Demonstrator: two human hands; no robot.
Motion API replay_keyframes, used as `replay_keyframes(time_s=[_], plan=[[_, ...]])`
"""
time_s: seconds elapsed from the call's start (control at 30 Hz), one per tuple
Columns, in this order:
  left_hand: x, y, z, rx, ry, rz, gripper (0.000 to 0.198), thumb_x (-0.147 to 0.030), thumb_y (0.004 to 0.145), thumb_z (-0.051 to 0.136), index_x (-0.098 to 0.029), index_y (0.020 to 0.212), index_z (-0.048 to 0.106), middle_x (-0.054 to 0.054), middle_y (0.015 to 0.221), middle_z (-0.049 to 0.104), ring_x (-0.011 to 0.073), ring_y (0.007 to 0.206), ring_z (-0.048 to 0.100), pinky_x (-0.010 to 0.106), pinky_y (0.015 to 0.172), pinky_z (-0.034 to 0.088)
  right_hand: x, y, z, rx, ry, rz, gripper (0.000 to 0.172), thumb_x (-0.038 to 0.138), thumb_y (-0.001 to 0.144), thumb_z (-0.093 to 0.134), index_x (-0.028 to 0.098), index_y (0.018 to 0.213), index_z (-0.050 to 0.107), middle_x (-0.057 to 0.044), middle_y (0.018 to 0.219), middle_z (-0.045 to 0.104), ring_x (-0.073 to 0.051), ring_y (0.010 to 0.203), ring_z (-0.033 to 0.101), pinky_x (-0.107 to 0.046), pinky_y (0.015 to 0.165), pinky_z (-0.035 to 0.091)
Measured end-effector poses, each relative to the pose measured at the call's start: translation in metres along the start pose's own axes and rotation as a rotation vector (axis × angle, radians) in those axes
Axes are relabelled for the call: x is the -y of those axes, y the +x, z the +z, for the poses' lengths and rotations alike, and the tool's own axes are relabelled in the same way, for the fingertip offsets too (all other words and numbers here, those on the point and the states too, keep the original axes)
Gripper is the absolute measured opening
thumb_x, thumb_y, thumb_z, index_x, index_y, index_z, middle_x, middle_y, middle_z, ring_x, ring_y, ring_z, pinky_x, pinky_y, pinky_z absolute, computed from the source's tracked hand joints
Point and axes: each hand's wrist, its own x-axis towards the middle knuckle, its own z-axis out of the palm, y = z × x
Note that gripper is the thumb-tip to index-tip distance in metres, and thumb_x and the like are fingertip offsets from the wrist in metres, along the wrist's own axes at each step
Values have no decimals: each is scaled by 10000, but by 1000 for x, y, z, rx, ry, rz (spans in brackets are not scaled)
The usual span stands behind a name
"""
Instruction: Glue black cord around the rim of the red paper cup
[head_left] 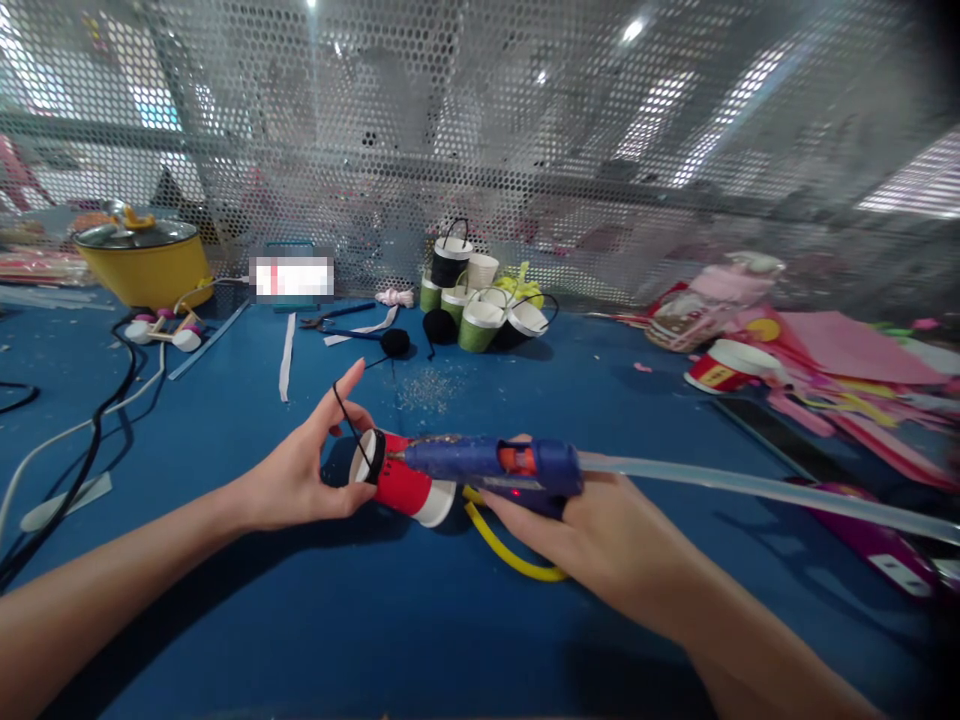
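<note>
My left hand [304, 465] grips the rim of a red and white paper cup [401, 487] lying on its side, with a thin black cord [346, 418] looped over the fingers; the index finger is stretched out. My right hand [577, 525] is wrapped round a blue hot glue gun [491, 462]. The gun's nozzle touches the cup near its rim. A clear glue stick [750, 488] sticks out of the gun's back toward the right. A yellow cable [510, 552] curls under the gun.
Green, white and black paper cups with handles [474, 300] cluster at the back centre. A yellow pot [146, 260] stands back left beside black cables [90, 450]. Another red cup [724, 366] and pink paper sheets [847, 360] lie at right. A perforated metal screen [525, 120] walls the blue table [300, 620].
</note>
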Motion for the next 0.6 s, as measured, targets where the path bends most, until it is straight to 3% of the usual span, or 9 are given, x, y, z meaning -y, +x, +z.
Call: replay_keyframes(time_s=[0.43,0.6], plan=[[0,-2,0,26,3,50,971,-132,702,614,-315,1430,-1,37,1091,485,202,1009,468,394,946,296,4,8,-3,-34,28,-54,221,291,805,454,228,748,659,-31,658,688,-189,578,617,-296,593,508],[0,0,0,6,-35,-24,960,-171,693,628,-279,1432,25,38,1050,498,209,990,487,404,935,291,5,4,-2,-4,-33,-10,226,287,797,452,218,682,633,-35,620,669,-187,547,605,-288,533,488]])
